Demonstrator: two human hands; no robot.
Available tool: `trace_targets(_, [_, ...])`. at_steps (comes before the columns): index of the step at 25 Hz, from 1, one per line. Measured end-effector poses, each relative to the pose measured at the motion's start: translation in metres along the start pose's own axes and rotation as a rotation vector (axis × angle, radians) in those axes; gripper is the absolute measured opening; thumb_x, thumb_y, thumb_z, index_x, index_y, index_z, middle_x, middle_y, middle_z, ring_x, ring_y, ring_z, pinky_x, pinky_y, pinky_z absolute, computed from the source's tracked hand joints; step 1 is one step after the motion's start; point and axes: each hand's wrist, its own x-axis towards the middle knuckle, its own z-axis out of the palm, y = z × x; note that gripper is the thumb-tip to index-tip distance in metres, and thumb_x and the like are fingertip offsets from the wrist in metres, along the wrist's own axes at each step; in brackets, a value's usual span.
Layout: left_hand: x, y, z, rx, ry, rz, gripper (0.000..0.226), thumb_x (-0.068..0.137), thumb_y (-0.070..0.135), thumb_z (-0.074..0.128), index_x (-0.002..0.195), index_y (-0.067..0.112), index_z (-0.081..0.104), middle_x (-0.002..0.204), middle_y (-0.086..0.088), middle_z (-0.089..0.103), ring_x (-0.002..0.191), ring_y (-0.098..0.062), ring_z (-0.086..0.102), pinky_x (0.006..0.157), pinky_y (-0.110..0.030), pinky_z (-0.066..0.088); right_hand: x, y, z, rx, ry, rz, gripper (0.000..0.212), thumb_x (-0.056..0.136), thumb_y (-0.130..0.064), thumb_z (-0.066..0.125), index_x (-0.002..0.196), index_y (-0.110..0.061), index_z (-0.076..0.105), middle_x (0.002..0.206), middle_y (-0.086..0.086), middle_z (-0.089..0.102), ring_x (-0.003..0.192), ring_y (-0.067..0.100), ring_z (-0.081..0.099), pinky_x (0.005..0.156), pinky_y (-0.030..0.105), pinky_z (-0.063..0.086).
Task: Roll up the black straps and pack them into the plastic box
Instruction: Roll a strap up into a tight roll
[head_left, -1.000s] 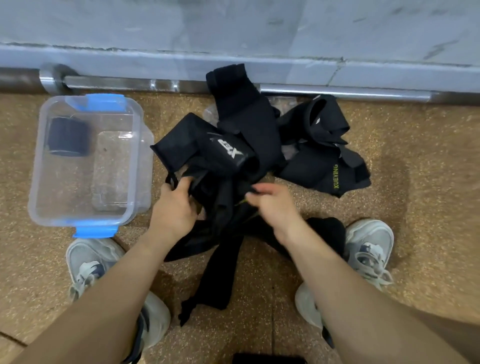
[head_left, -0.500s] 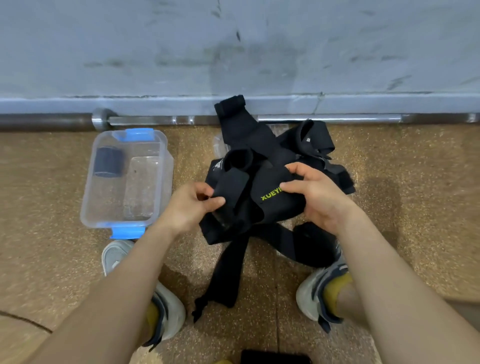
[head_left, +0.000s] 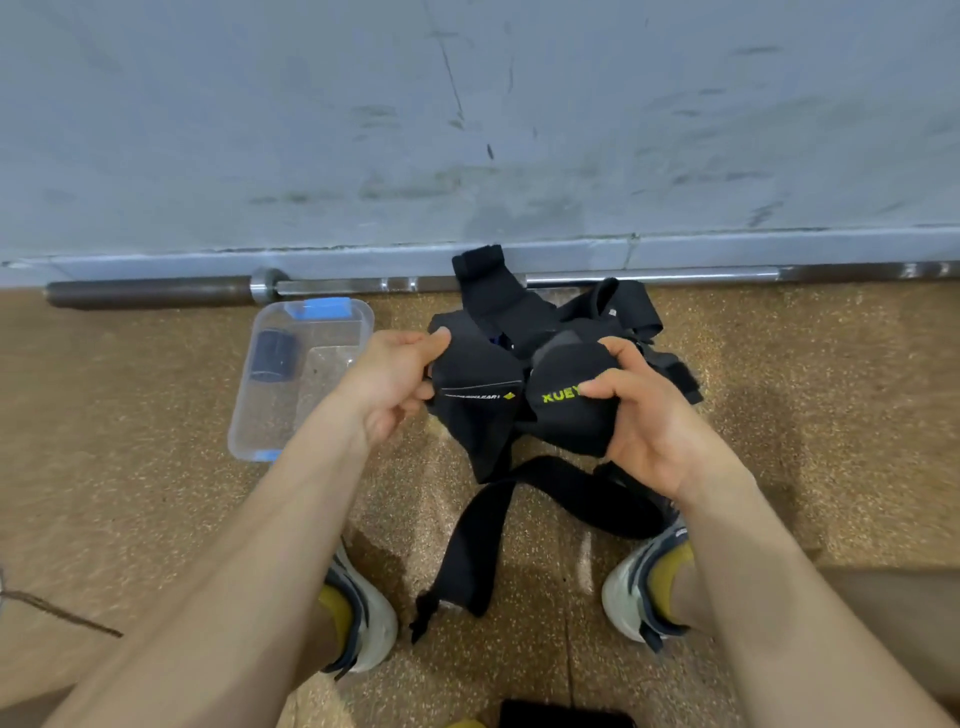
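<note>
head cam, monitoring remotely. l hand (head_left: 395, 384) grips a padded black piece w/ small white print, thumb on top, fingers curled under. r hand (head_left: 644, 410) grips the neighbouring piece w/ yellow-green lettering, thumb across the print so only "xuey" reads. both pieces are part of the tangle of black straps (head_left: 483, 421), lifted between the two hands.

why, my read: the two ends are held apart to sort which strap is which before any rolling. bundle looks too tangled to roll as is. a long strap tail (head_left: 478, 545) hangs below both hands and trails on the floor (head_left: 779, 415) toward the person, between l shoe (head_left: 374, 623) and r shoe (head_left: 628, 597). more strap lies beyond the r hand, and one end reaches over the barbell (head_left: 156, 293) at the wall.

plastic box (head_left: 270, 421) sits just left of the l hand, lid off, not touching the straps. one rolled strap (head_left: 272, 356) lies at its far end. so 1 packed, most of the job left.

vs 0.5 s ago:
- hands were closer together, lower on the pile, more of the lettering showing beside the r hand.
- now the hands are wider apart and higher, and the white-print piece has turned into view by the l hand.
- box + roll unchanged.
- view tilted up, more wall in frame.

nxt, prob: free one strap from the tangle, then roll it.
</note>
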Motion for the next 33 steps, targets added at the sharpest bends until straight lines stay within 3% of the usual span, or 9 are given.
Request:
trace_targets(6, [-0.015,0.022,-0.003,-0.050,-0.146,-0.182,0.029,0.101,0.023,0.051,0.074,0.016,0.047,0.046,0.006,0.039,0.030,-0.002,0.025,0.029,-0.013,0.016,-0.019,-0.004,0.008,-0.238,-0.049,-0.193,0.063,0.080,0.009,0.068,0.122,-0.037,0.057,0.117,0.007,0.068,0.100,0.027,0.069,0.079,0.041,0.060])
trace_targets(12, [-0.010,0.008,0.003,0.182,0.423,0.257,0.009,0.091,0.022,0.057,0.089,0.029,0.052,0.089,-0.007,0.069,0.081,-0.029,0.069,0.075,-0.041,0.058,-0.020,0.015,0.023,-0.423,0.123,-0.253,0.055,0.061,0.001,0.060,0.099,-0.040,0.062,0.119,0.010,0.065,0.105,0.033,0.064,0.090,0.051,0.055])
trace_targets(14, [-0.025,-0.010,0.020,0.244,0.282,0.200,0.013,0.094,0.036,0.058,0.090,0.024,0.060,0.090,-0.010,0.071,0.084,-0.031,0.070,0.078,-0.042,0.057,-0.021,0.016,0.023,-0.344,0.192,-0.270,0.056,0.056,-0.005,0.058,0.097,-0.042,0.058,0.119,0.011,0.062,0.102,0.034,0.063,0.084,0.048,0.054])
trace_targets(18, [-0.061,-0.022,0.057,-0.050,-0.415,-0.056,0.043,0.095,0.049,0.050,0.114,0.014,0.068,0.110,-0.010,0.074,0.105,-0.026,0.070,0.090,-0.039,0.054,-0.019,0.013,0.020,-0.173,0.182,-0.213,0.041,0.071,-0.010,0.069,0.105,-0.029,0.059,0.111,0.012,0.065,0.095,0.028,0.065,0.084,0.047,0.055])
trace_targets(20, [-0.063,-0.018,0.060,0.069,-0.413,0.082,0.024,0.090,0.027,0.066,0.111,0.016,0.067,0.106,-0.005,0.075,0.105,-0.025,0.069,0.089,-0.034,0.053,-0.013,0.014,0.016,-0.010,0.275,-0.174,0.011,0.089,-0.017,0.065,0.101,-0.019,0.064,0.104,0.011,0.070,0.094,0.028,0.067,0.086,0.046,0.055])
trace_targets(24, [-0.077,0.002,0.043,-0.039,-0.403,0.220,0.027,0.080,-0.003,0.069,0.098,0.016,0.074,0.096,-0.006,0.076,0.090,-0.020,0.073,0.077,-0.030,0.055,0.006,0.019,-0.009,0.393,0.578,-0.025,0.023,0.102,-0.017,0.051,0.090,-0.009,0.069,0.111,0.019,0.069,0.086,0.025,0.068,0.075,0.034,0.059])
trace_targets(28, [-0.085,0.037,0.027,-0.434,-0.183,0.391,0.023,0.086,-0.002,0.056,0.100,0.013,0.066,0.081,0.001,0.075,0.066,-0.012,0.070,0.055,-0.025,0.055,0.019,0.004,-0.010,-0.018,0.483,-0.052,0.024,0.104,-0.012,0.044,0.100,-0.014,0.068,0.104,0.014,0.071,0.061,0.013,0.066,0.054,0.021,0.043])
trace_targets(31, [-0.075,0.049,0.035,-0.408,-0.062,0.530,0.024,0.095,-0.003,0.050,0.108,0.012,0.063,0.088,-0.001,0.075,0.078,-0.014,0.071,0.066,-0.025,0.056,0.036,-0.029,0.016,-0.495,0.143,-0.080,0.025,0.106,-0.037,0.037,0.120,-0.027,0.055,0.068,0.010,0.069,0.037,0.014,0.041,0.040,0.022,0.030])
trace_targets(33, [-0.060,0.039,0.049,-0.291,-0.038,0.507,0.024,0.094,-0.003,0.054,0.113,0.009,0.064,0.094,-0.003,0.075,0.086,-0.016,0.072,0.074,-0.028,0.057,0.059,-0.037,0.003,-0.733,0.156,-0.109,0.018,0.104,-0.041,0.037,0.119,-0.035,0.045,0.069,0.010,0.066,0.040,0.013,0.046,0.039,0.021,0.036])
